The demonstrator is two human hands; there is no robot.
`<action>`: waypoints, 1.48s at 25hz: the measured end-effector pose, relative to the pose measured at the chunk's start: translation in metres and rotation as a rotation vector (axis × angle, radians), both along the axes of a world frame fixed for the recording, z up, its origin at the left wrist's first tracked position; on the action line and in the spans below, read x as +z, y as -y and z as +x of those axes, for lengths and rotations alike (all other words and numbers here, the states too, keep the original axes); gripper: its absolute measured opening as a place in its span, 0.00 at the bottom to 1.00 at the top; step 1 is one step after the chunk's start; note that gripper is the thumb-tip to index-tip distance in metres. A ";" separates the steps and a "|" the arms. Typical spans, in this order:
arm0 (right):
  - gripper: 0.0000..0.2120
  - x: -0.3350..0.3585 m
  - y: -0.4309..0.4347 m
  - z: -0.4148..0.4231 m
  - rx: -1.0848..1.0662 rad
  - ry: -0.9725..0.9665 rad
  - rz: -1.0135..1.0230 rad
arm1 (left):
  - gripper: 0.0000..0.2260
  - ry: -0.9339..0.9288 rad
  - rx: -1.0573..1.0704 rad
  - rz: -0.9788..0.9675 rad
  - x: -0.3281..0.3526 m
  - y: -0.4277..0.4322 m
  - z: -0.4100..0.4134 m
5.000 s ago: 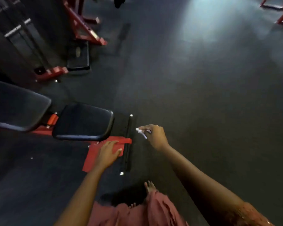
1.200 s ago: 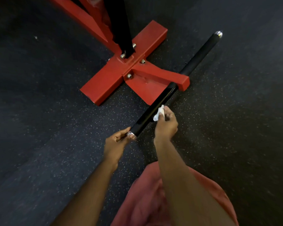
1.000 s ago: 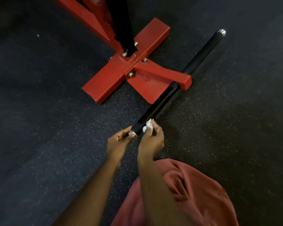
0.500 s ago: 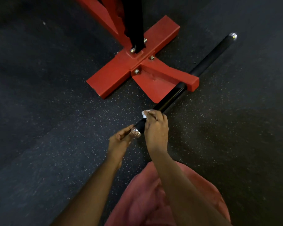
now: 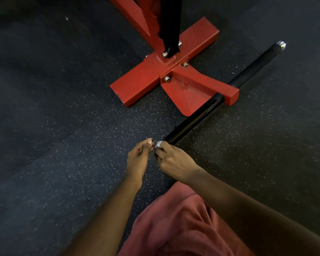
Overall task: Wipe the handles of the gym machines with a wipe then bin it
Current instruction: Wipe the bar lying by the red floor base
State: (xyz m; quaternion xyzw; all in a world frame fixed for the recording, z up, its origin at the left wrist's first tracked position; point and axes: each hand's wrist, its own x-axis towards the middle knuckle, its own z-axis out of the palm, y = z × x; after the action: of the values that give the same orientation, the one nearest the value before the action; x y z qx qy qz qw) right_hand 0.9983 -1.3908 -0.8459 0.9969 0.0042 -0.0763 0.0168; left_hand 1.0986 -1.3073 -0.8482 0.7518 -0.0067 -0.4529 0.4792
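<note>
Fingers (image 5: 160, 151) of the right hand (image 5: 175, 163) pinch a small white wipe (image 5: 158, 144) against the near end of the black handle bar (image 5: 194, 121). Left hand (image 5: 139, 157), loosely curled and empty, hovers just beside that end. The tiny wad could slip off and leave the far half unwiped.

There are no words, numbers, labels or signs to read here. The red painted metal base (image 5: 148, 81) in the far middle is plain, and so is the shiny black metal bar (image 5: 198, 119) on its right. Tiny marks might be there, but the picture is too dim to tell.
</note>
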 end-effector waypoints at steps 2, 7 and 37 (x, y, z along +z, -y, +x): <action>0.07 0.009 0.003 -0.010 -0.014 -0.038 0.029 | 0.11 0.009 -0.036 0.019 0.002 0.001 0.000; 0.16 0.026 0.045 -0.030 -0.540 0.271 0.359 | 0.11 0.119 -0.171 0.037 -0.001 0.024 0.000; 0.16 0.008 0.108 -0.041 -1.214 0.417 0.471 | 0.20 0.397 -0.563 0.087 -0.004 0.067 -0.013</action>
State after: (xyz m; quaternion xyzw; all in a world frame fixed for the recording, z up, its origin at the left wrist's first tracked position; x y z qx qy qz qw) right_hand 0.9570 -1.4984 -0.8376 0.7936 -0.5425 0.1244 -0.2458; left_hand 1.0857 -1.3745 -0.8520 0.8136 -0.2876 -0.4120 0.2926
